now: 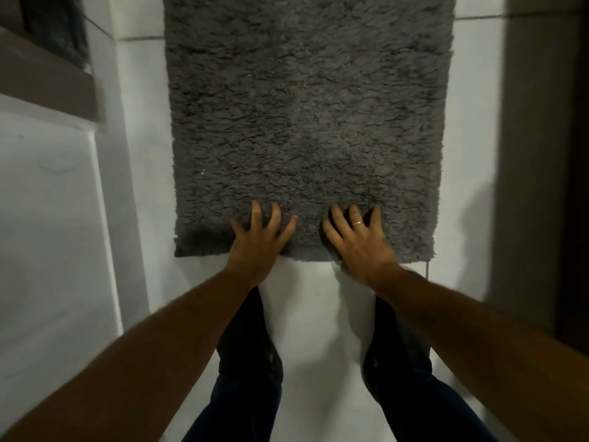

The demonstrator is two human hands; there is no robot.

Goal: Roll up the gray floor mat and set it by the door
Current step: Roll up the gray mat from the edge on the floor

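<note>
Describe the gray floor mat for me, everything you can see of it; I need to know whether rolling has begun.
The gray floor mat is a shaggy, thick-piled rectangle lying flat and unrolled on the white tiled floor. Its far end runs out of view at the top. Both hands press on its near edge with fingers spread: the left hand left of centre, the right hand, wearing a ring, right of centre. No fold or roll shows yet.

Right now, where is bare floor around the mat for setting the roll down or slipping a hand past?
Bare white tile floor lies between the gray floor mat and the person's shoes. A narrow strip runs between the mat and the white wall, a wider one toward the dark panel. The near edge is crowded: left hand and right hand press there.
</note>
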